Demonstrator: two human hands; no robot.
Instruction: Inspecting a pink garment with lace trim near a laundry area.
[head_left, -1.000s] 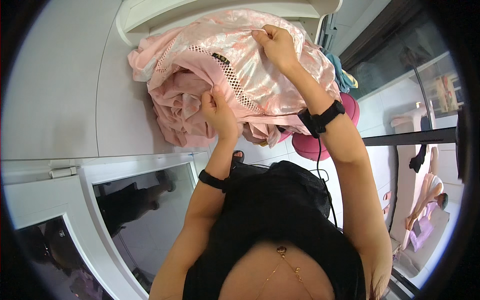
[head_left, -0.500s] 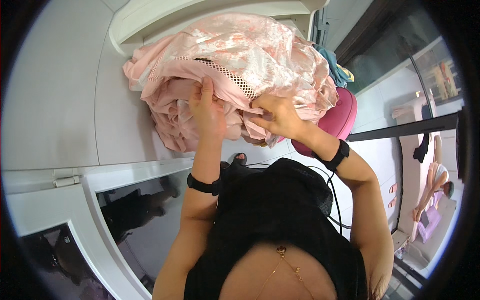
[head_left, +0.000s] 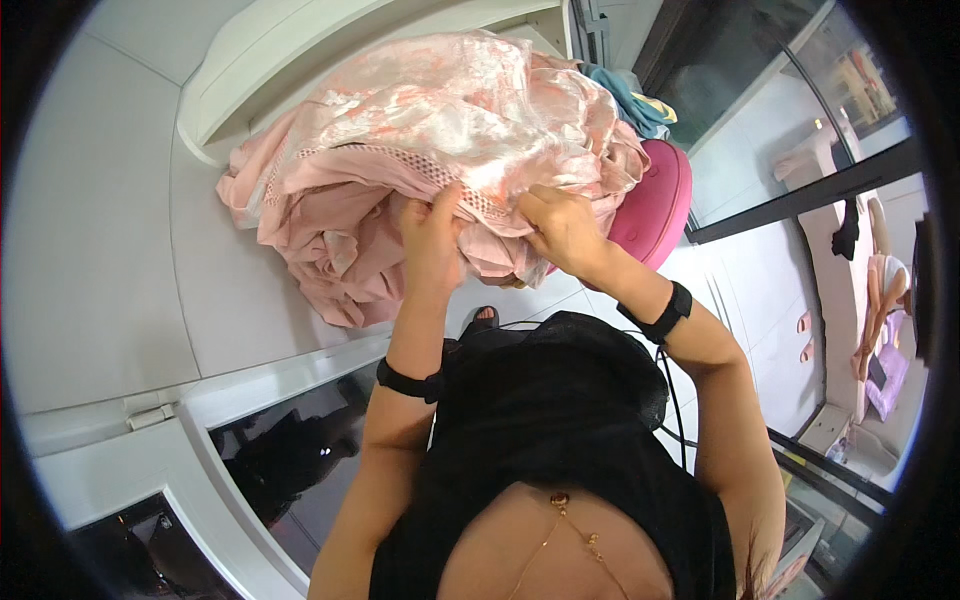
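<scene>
A big crumpled heap of pink bedding [head_left: 430,110] lies in front of me, with a shiny, pale patterned face and a matt pink side folded out below it. Between the two runs a lattice trim [head_left: 425,165]. My left hand [head_left: 432,235] is closed on the edge of the bedding by this trim, thumb on top. To its right, my right hand [head_left: 562,228] grips the same edge, its fingers curled under and partly hidden. A short stretch of trimmed edge spans between both hands.
Behind the bedding stands a white curved furniture panel [head_left: 270,70]. A pink round-edged stool [head_left: 655,200] and teal cloth [head_left: 635,105] are at the right. A white-framed glass door [head_left: 195,440] is at lower left. Beyond a dark-framed glass partition [head_left: 800,195], a person [head_left: 880,290] is visible.
My view has shifted, so the heap sits further left. My left hand has moved up and right along the edge, closer to my right hand, and now grips beside the trim.
</scene>
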